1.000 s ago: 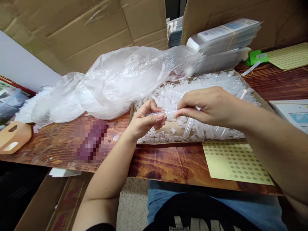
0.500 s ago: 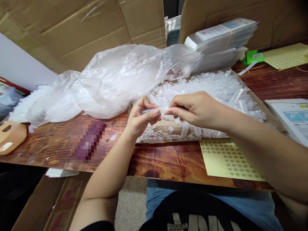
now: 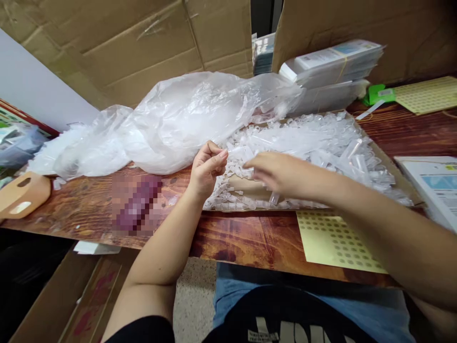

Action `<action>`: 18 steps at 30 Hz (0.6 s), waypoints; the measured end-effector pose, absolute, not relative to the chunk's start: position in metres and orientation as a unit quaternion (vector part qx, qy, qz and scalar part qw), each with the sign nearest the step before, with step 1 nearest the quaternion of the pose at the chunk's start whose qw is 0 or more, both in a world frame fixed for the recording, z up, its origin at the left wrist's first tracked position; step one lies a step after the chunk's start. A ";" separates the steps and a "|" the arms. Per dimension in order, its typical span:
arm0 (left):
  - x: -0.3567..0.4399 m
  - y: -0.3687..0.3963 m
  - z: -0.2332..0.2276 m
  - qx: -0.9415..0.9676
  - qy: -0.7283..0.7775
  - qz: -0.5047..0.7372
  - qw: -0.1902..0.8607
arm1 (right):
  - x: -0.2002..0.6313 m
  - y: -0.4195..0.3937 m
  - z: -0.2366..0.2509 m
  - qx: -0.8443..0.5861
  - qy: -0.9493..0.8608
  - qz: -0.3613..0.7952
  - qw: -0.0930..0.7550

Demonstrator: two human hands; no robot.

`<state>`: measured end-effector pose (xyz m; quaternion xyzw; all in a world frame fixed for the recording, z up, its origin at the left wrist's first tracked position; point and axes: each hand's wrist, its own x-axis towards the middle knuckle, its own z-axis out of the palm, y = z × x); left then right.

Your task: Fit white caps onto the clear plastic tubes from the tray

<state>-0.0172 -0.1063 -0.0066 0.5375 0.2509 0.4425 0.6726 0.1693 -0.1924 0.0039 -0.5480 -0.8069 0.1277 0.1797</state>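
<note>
My left hand [image 3: 209, 169] is closed in a pinch above the near left part of a shallow cardboard tray [image 3: 250, 188]. A small clear plastic tube [image 3: 238, 152] appears to stick out to the right from its fingertips, hard to tell from the pieces behind. Over the tray's middle, my right hand [image 3: 276, 174] hovers with loosely parted fingers, slightly blurred, and nothing visible in them. Beneath both hands lies a heap of clear plastic tubes and small caps [image 3: 307, 138].
A large clear plastic bag [image 3: 185, 119] lies left of the tray. Dotted yellow sticker sheets [image 3: 332, 243] sit at the front edge and far right. Packaging stacks [image 3: 335, 62] stand behind. An orange holder [image 3: 26, 193] and a blurred purple object [image 3: 139, 202] are at left.
The two hands, together on a small clear tube before, have come apart. My right hand has moved slightly down and its fingers have loosened. The view has shifted a little.
</note>
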 end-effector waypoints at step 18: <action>-0.017 -0.117 -0.008 0.513 0.195 0.362 0.754 | 0.170 -0.195 -0.001 -0.461 -0.701 0.122 0.530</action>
